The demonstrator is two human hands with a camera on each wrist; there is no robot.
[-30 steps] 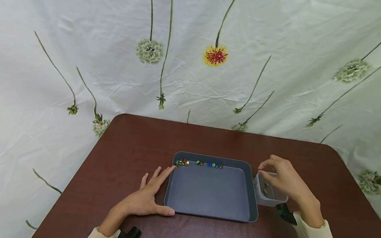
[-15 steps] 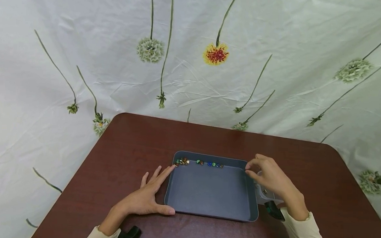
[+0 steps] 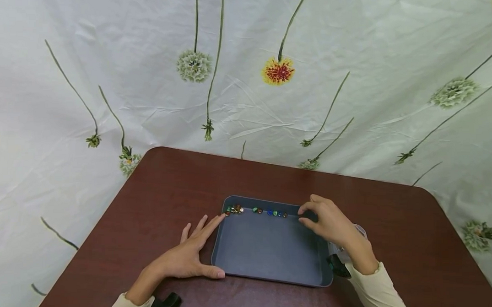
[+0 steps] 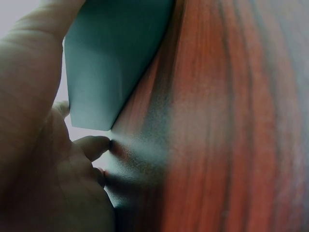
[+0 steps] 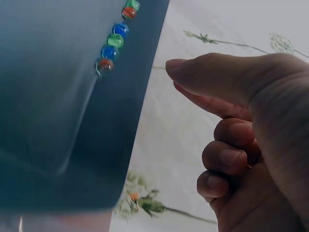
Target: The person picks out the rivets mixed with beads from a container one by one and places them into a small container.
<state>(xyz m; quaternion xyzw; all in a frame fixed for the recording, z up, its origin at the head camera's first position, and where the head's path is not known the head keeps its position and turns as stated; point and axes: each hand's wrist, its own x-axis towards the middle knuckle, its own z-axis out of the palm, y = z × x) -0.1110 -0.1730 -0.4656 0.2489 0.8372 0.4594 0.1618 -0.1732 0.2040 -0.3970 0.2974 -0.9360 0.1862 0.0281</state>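
Head view: my left hand (image 3: 188,256) touches the tray (image 3: 271,251), lower centre of the frame, fingers spread; marbles (image 3: 275,213) sit along its upper wall. Right of them, my right hand (image 3: 329,221) has bent fingers; whether they pinch anything, I can't tell.

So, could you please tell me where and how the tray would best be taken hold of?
Probably by the rims of its left and right walls, coming from both sides together: the tray lies flat with raised walls, and loose marbles line its far wall, so keeping it level seems wise. The box crowds the right side.
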